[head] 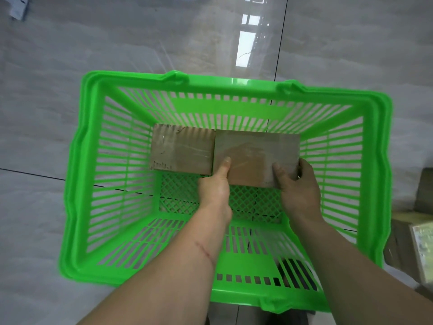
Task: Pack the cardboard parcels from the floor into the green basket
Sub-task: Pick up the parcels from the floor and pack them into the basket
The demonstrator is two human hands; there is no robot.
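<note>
The green basket (77, 184) stands on the tiled floor below me. One brown cardboard parcel (181, 150) lies flat on its mesh bottom, at the far left. A second cardboard parcel (255, 151) sits right beside it, edges touching, inside the basket. My left hand (214, 184) grips that second parcel's near left corner, thumb on top. My right hand (298, 184) grips its near right corner, thumb on top and fingers around the side. Whether this parcel rests on the bottom I cannot tell.
More cardboard parcels (424, 191) lie on the floor at the right edge, one with a printed label (424, 249). A pale object (18, 8) sits at the far left corner. The near half of the basket bottom (182, 198) is bare mesh.
</note>
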